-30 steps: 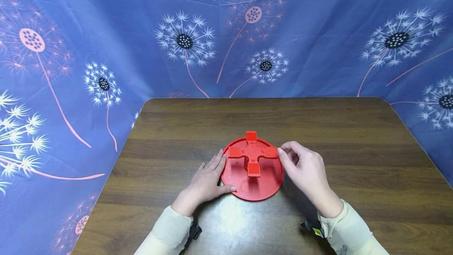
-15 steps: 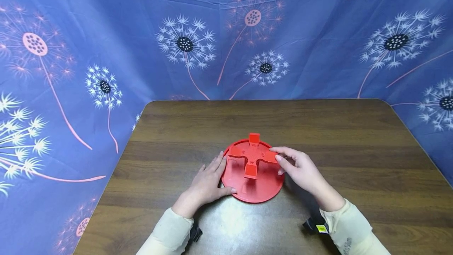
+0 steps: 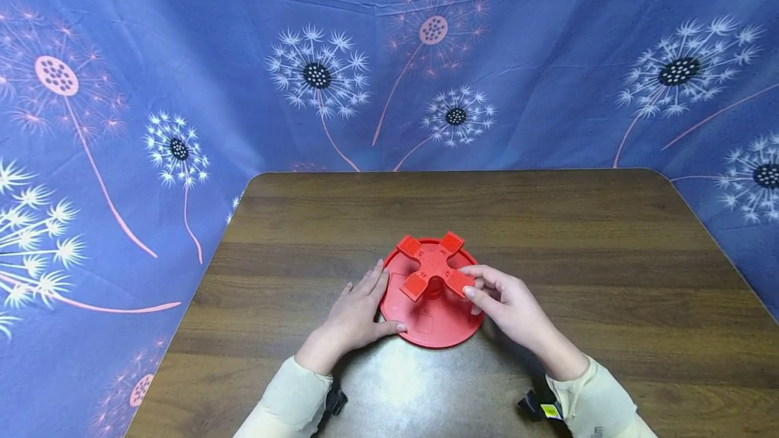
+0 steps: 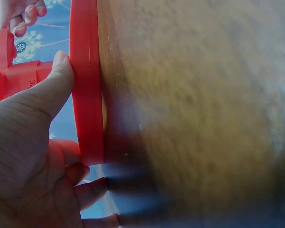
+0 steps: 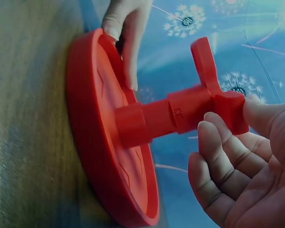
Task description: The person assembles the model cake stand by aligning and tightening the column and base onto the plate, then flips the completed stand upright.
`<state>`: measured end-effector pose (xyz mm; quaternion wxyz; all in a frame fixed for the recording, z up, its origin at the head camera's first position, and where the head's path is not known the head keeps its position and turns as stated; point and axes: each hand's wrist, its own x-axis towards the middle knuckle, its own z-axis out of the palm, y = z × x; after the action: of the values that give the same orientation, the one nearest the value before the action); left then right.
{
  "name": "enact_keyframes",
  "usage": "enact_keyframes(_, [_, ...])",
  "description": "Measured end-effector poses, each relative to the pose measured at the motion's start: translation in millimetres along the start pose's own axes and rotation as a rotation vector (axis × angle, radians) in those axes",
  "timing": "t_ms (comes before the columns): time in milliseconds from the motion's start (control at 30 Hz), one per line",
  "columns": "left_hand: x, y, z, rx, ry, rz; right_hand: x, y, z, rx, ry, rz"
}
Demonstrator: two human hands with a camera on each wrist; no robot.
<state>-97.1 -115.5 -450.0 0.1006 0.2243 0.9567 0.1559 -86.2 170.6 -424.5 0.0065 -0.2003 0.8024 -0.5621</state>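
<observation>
A shallow red plastic disc with a raised rim lies on the table. A stepped red post rises from its middle. On top of the post sits a red four-armed cross with small numbers on its arms, now standing diagonally like an X. My left hand holds the disc's left side, thumb at the near rim and fingers spread along the far-left edge. My right hand pinches the cross's near-right arm between thumb and fingers. In the right wrist view, the other fingers curl loosely below that arm.
The brown wood-grain table spreads around the disc. Behind it hangs a blue dandelion-print cloth. Dark devices are strapped under both wrists, the right device showing a yellow label.
The cross has turned clockwise from a plus position to a diagonal one. My right hand has moved slightly nearer and left with its arm. The left hand and disc stay put.
</observation>
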Motion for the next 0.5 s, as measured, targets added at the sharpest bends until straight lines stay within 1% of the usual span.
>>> enact_keyframes(133, [0.2, -0.1, 0.0, -0.012, 0.001, -0.004, -0.6, -3.0, 8.7, -0.062, 0.030, -0.016])
enact_keyframes(367, [0.3, 1.2, -0.6, -0.016, -0.013, -0.016, 0.2, -10.5, 28.2, -0.286, 0.125, -0.052])
enact_keyframes(500, [0.4, 1.6, 0.0, -0.018, -0.011, -0.021, 1.1, -14.7, 37.5, -0.381, 0.153, -0.071])
